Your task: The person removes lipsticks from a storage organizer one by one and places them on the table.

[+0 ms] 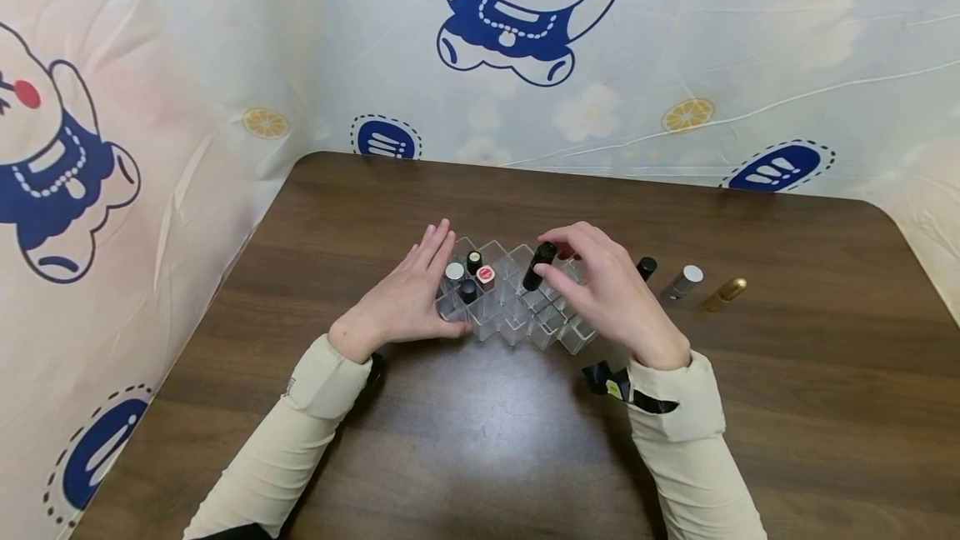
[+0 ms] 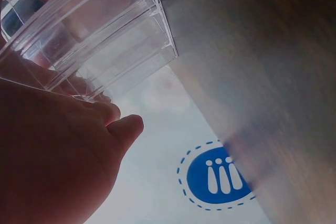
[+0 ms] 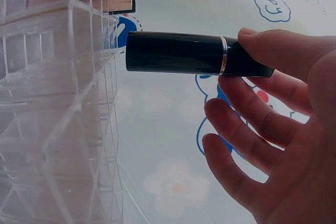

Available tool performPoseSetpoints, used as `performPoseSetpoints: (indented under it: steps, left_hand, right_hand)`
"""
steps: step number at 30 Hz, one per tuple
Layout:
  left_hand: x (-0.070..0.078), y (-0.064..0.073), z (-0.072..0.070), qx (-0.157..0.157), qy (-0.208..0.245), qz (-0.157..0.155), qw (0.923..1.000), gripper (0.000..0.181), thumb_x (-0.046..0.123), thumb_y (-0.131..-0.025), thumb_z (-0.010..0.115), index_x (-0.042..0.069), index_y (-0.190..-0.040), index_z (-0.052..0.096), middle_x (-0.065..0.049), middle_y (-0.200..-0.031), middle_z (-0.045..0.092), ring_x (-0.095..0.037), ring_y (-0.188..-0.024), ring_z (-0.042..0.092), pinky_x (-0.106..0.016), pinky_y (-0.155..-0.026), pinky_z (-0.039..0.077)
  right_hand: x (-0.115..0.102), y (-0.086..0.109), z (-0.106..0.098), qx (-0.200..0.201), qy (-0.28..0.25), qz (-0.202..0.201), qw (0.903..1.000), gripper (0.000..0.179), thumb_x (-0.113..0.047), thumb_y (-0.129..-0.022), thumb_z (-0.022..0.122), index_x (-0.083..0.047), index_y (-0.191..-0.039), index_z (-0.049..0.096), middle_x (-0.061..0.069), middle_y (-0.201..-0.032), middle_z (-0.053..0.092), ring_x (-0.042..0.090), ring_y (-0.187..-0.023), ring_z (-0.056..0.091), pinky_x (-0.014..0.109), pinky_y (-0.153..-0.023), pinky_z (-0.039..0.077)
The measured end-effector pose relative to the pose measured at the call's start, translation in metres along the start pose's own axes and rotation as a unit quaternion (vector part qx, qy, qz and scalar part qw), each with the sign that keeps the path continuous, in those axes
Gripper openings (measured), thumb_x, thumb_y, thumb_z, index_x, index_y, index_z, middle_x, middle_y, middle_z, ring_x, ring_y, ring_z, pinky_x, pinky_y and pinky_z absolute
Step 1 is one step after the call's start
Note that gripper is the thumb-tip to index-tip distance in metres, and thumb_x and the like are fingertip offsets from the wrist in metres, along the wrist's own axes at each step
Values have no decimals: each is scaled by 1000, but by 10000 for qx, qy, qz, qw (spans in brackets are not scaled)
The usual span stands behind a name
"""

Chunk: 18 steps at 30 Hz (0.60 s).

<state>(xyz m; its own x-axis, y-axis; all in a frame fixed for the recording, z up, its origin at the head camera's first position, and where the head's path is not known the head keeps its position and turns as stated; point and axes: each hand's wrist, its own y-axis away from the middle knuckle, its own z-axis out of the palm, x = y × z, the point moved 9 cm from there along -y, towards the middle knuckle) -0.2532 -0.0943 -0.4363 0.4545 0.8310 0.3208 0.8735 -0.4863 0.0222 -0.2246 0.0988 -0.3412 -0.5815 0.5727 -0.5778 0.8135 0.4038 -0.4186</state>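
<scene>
A clear lattice lipstick organizer (image 1: 517, 317) stands on the table. My left hand (image 1: 401, 298) rests against its left end, fingers straight along the side and thumb at the front edge. In the left compartments are a white-topped tube (image 1: 454, 272), a black one (image 1: 468, 291), a red-and-white one (image 1: 486, 275) and a dark one with a pale top (image 1: 474, 260). Between thumb and fingertips my right hand (image 1: 611, 286) pinches a black lipstick (image 3: 173, 52) with a silver band. Its free end points at the organizer's openings, a small gap apart in the right wrist view.
Right of the organizer, a black tube (image 1: 647, 267), a silver-white tube (image 1: 683, 281) and a gold tube (image 1: 725, 294) stand in a row on the brown table (image 1: 480, 457). Printed cloth (image 1: 360, 40) hangs behind and to the left of the table.
</scene>
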Motion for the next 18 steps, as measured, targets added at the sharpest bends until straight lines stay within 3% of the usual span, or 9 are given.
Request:
performPoseSetpoints:
  steps: [7, 18]
  left_hand:
    - [0, 0, -1, 14, -4, 9, 10000, 125, 60, -68, 76, 0, -154, 8, -11, -164, -6, -31, -151, 0, -47, -122, 14]
    - [-1, 0, 1, -66, 21, -39, 10000, 125, 61, -69, 75, 2, -155, 5, -8, -164, -10, -29, -152, -2, -47, -122, 14]
  right_hand:
    - [3, 1, -8, 166, 29, -23, 9999, 27, -13, -88, 70, -6, -113, 64, 4, -101, 63, 20, -93, 59, 36, -80, 49]
    - [7, 4, -22, 352, -6, -54, 9994, 28, -8, -86, 70, -4, -113, 64, 5, -101, 64, 20, -92, 61, 40, -85, 53]
